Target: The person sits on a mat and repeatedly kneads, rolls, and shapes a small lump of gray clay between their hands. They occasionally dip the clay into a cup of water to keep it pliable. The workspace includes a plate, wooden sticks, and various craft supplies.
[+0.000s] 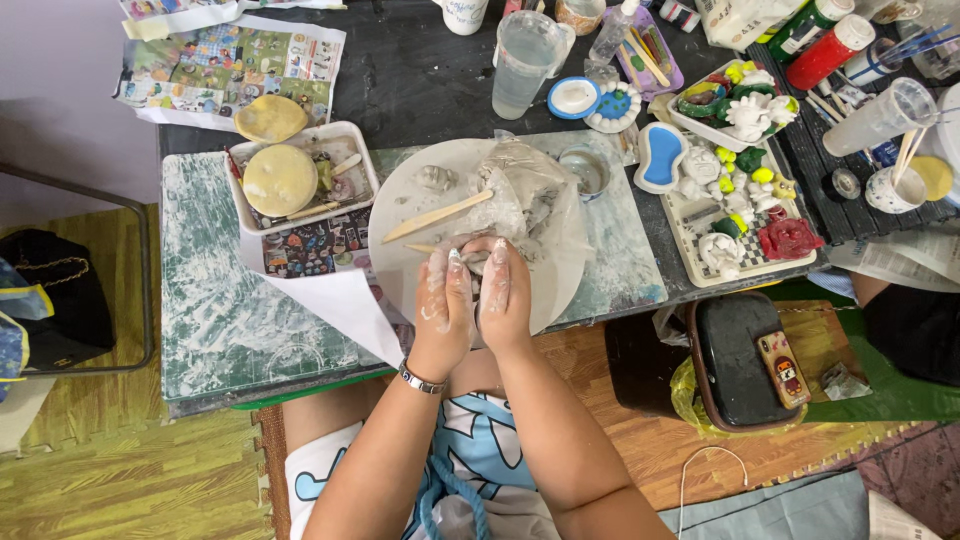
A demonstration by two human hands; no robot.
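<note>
The dark table (420, 70) carries a round white board (400, 255) near its front edge, smeared with grey. Over the board's near rim both hands press together around a small lump of grey clay (474, 266): the left hand (443, 305) and the right hand (507, 290) are cupped and closed on it, fingers pointing toward the table's far edge. The lump is mostly hidden, so its long axis cannot be told. A wooden modelling stick (437, 216) lies on the board, slanting from the near left up toward the far right
</note>
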